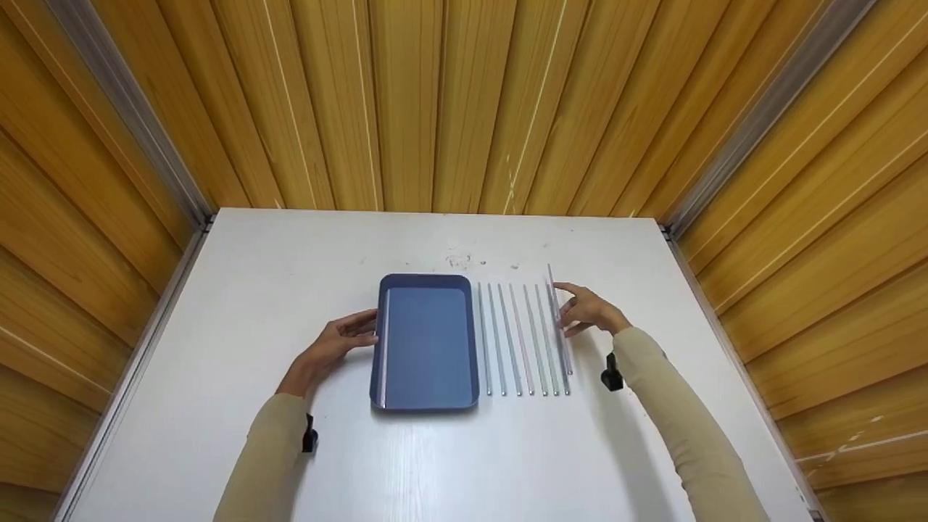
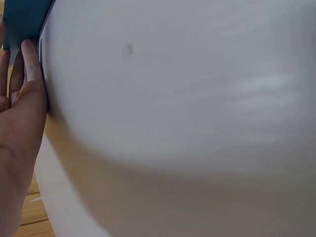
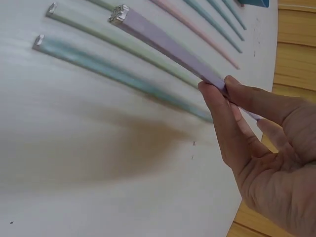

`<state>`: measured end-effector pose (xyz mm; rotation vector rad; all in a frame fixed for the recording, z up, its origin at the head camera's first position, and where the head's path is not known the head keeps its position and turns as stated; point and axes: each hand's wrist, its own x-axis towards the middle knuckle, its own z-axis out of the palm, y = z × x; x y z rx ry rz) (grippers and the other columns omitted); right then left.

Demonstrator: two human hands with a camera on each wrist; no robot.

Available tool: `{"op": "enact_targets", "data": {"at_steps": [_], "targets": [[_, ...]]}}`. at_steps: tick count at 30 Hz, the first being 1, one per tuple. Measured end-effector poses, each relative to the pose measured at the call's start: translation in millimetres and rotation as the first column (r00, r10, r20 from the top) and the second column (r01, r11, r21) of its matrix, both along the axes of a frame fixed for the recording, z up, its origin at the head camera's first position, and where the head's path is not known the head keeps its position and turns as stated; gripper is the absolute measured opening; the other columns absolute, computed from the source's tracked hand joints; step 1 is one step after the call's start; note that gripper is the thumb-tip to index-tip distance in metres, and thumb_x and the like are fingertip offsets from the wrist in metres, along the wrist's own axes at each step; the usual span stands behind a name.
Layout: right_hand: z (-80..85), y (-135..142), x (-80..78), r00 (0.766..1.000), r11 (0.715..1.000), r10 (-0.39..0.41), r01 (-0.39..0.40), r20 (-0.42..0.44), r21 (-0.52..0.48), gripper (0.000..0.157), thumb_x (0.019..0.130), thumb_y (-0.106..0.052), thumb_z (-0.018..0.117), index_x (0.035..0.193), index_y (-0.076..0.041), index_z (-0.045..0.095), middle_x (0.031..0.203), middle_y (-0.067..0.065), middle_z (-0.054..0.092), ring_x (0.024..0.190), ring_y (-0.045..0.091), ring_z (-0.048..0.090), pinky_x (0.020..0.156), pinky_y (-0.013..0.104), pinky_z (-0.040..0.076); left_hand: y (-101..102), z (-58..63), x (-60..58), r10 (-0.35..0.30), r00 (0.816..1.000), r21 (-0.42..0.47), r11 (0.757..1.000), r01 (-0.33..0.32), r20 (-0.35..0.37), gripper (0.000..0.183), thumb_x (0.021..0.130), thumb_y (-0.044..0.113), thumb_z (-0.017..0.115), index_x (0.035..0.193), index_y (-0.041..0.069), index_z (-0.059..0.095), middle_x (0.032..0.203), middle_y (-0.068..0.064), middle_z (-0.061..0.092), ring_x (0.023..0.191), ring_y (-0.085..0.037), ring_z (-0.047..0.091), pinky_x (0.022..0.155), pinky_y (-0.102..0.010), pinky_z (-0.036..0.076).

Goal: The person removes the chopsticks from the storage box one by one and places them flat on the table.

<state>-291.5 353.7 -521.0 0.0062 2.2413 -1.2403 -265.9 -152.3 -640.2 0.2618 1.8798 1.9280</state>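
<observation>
A long lilac chopstick (image 3: 168, 47) with a silver end cap is pinched between thumb and fingers of my right hand (image 1: 589, 310), tilted over the right end of the row. Several pastel chopsticks (image 1: 529, 341), in blue, pink and green, lie side by side on the table. To their left is a blue rectangular tray (image 1: 431, 348). One pale chopstick (image 1: 384, 348) lies inside it along its left wall. My left hand (image 1: 337, 344) touches the tray's left rim, with thumb and fingers extended against it.
The white table (image 1: 428, 464) carries small dark marks behind the chopsticks. Yellow wood-patterned panels (image 1: 406, 109) enclose its back and sides. Each wrist bears a small black device (image 1: 612, 373).
</observation>
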Motion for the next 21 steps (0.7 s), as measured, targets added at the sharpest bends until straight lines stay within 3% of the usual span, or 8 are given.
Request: {"op": "enact_targets", "data": {"at_steps": [9,21], "targets": [[-11.4,31,8.1,1.000,0.998,-0.016,0.015,0.020,0.066,0.092,0.087,0.016,0.065,0.161,0.001,0.012,0.105,0.017,0.052,0.087,0.019,0.060,0.084,0.043,0.064,5,-3.1,1.5,0.019,1.000,-0.013,1.000,-0.019,0.003,0.070,0.092,0.008,0.075,0.155,0.005,0.043,0.158,-0.018,0.045,0.149,-0.033,0.041,0.122,-0.040,0.038],[-35.5,39,16.0,1.000,0.997,-0.005,0.006,-0.008,0.075,0.093,0.083,0.015,0.070,0.160,0.004,0.017,0.100,0.018,0.058,0.077,0.016,0.066,0.077,0.040,0.065,3,-0.9,-0.9,0.009,1.000,0.005,1.000,-0.009,-0.019,0.069,0.093,0.005,0.073,0.154,0.001,0.042,0.157,-0.022,0.045,0.148,-0.035,0.042,0.111,-0.025,0.046]]}}
